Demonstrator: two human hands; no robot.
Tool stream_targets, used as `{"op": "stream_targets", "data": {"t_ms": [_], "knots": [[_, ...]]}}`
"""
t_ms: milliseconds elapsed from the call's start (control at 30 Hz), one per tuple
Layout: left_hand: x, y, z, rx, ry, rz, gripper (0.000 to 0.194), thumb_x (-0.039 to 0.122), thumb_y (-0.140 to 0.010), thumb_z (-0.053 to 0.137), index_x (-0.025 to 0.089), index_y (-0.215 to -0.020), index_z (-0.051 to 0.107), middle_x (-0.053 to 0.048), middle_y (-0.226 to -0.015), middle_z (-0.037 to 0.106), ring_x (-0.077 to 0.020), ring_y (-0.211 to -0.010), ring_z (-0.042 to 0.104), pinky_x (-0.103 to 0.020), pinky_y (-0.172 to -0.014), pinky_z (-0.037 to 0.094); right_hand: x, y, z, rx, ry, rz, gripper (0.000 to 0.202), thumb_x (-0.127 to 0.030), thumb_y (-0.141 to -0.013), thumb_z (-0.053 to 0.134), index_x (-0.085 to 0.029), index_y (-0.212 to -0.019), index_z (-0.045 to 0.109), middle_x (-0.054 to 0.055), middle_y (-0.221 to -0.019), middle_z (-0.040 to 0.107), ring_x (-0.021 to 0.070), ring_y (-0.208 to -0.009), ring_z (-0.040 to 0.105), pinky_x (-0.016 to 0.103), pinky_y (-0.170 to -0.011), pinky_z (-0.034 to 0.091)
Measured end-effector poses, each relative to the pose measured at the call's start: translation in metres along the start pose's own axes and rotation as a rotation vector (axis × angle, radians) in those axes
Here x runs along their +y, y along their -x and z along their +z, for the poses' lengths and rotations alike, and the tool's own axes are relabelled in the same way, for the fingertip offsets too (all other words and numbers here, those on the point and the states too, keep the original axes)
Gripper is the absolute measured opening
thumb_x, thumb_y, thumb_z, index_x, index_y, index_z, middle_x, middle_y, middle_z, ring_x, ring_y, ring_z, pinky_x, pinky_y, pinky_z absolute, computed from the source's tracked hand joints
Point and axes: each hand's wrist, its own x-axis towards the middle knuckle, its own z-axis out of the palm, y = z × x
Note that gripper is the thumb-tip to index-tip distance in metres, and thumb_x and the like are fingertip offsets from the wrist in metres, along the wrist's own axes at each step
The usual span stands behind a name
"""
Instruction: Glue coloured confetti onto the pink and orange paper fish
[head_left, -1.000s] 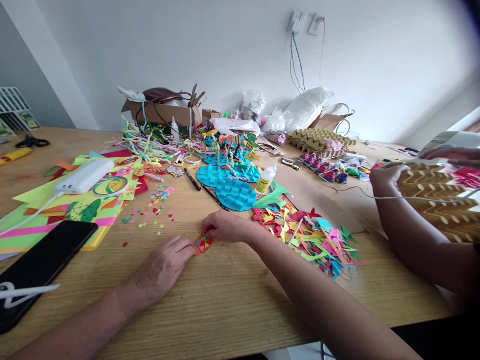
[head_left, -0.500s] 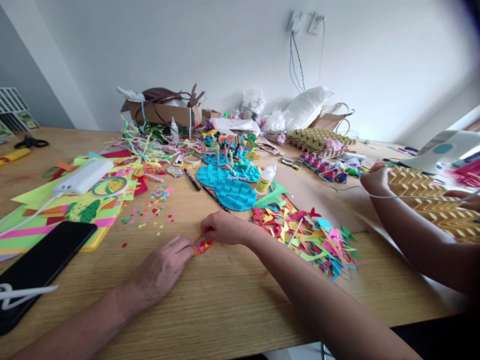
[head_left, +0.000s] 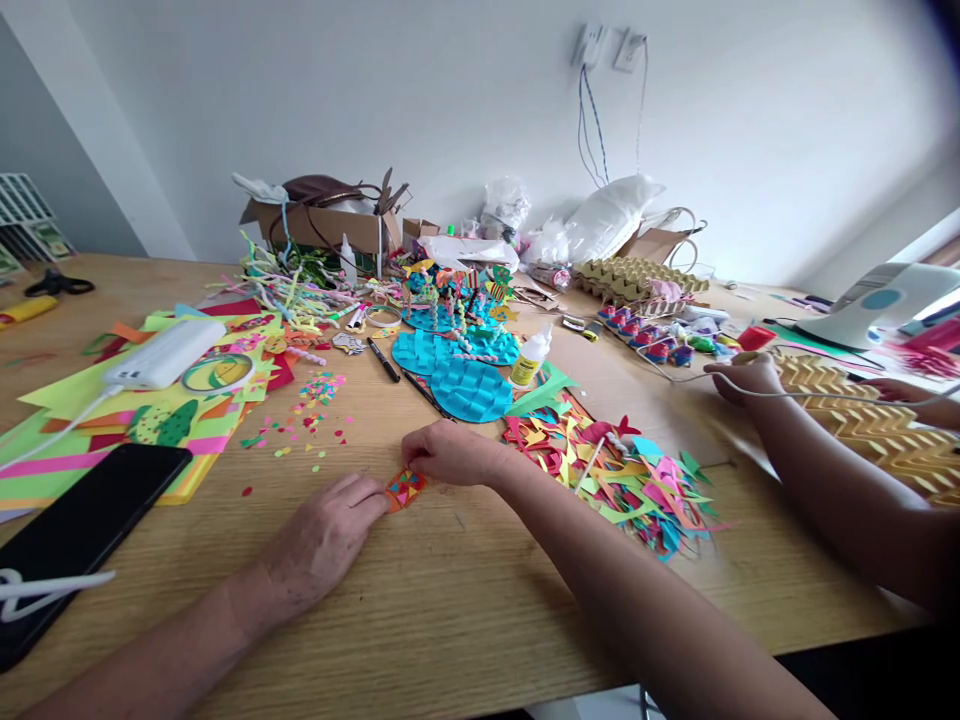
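Note:
A small orange paper cutout (head_left: pixel 406 489) with bright little paper pieces on it lies flat on the wooden table in front of me. My left hand (head_left: pixel 330 535) rests at its left edge, fingers together and the tips pressing on the paper. From the upper right, my right hand (head_left: pixel 452 452) pinches at the cutout with fingers curled; whether a tiny piece is between those fingertips is hidden. Beyond my hands lie blue woven paper ovals (head_left: pixel 472 390) and a white glue bottle (head_left: pixel 532 357) with a yellow label. Paper confetti (head_left: pixel 324 387) is scattered to the upper left.
Colourful paper scraps (head_left: pixel 607 470) are heaped beside my right forearm. Left are a black phone (head_left: pixel 90 540), a white power bank (head_left: pixel 166 355) and paper sheets (head_left: pixel 45 440). At right, another person's hand (head_left: pixel 750 378) holds a yellow corrugated sheet (head_left: pixel 862 415), with a white cable crossing over.
My hands and the orange cutout stay almost in place. The other person's arms and the yellow corrugated sheet have shifted slightly down, and a red object behind them shows more.

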Motion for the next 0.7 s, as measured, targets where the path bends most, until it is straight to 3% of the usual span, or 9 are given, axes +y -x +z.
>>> {"op": "stream_targets", "data": {"t_ms": [200,367,533,700], "knots": [[-0.001,0.001,0.001,-0.022,-0.003,-0.016,0.029,0.004,-0.082,0.033,0.017,-0.089,0.058,-0.005,-0.089,0.059,-0.0178,-0.083,0.052,-0.030,-0.073,0.046,-0.001,0.000,0.001,-0.018,-0.048,-0.032,0.016,-0.014,-0.072,0.048,-0.017,-0.079,0.062,0.000,-0.075,0.060,0.0107,-0.067,0.050,0.018,-0.055,0.032],[0.000,0.002,0.000,-0.041,0.000,-0.026,0.029,0.004,-0.083,0.032,0.017,-0.091,0.056,-0.004,-0.090,0.058,-0.0178,-0.084,0.052,-0.030,-0.074,0.046,-0.004,0.000,0.002,0.038,-0.070,0.034,0.015,-0.012,-0.071,0.048,-0.016,-0.077,0.061,0.001,-0.072,0.059,0.0112,-0.065,0.049,0.019,-0.055,0.032],[0.002,0.000,-0.003,-0.045,0.007,-0.024,0.029,0.002,-0.081,0.033,0.016,-0.090,0.057,-0.005,-0.091,0.059,-0.0184,-0.085,0.053,-0.031,-0.075,0.046,0.007,0.006,0.001,0.113,-0.130,0.076,0.016,-0.017,-0.074,0.050,-0.016,-0.089,0.057,0.000,-0.076,0.060,0.0091,-0.065,0.050,0.017,-0.052,0.032],[0.001,-0.001,-0.004,-0.022,0.026,-0.039,0.027,0.004,-0.081,0.033,0.017,-0.087,0.056,-0.005,-0.089,0.060,-0.0175,-0.084,0.055,-0.030,-0.075,0.047,0.016,0.013,0.004,0.161,-0.083,0.134,0.015,-0.015,-0.074,0.050,-0.014,-0.086,0.059,0.003,-0.080,0.061,0.0112,-0.068,0.052,0.019,-0.054,0.033]]}}
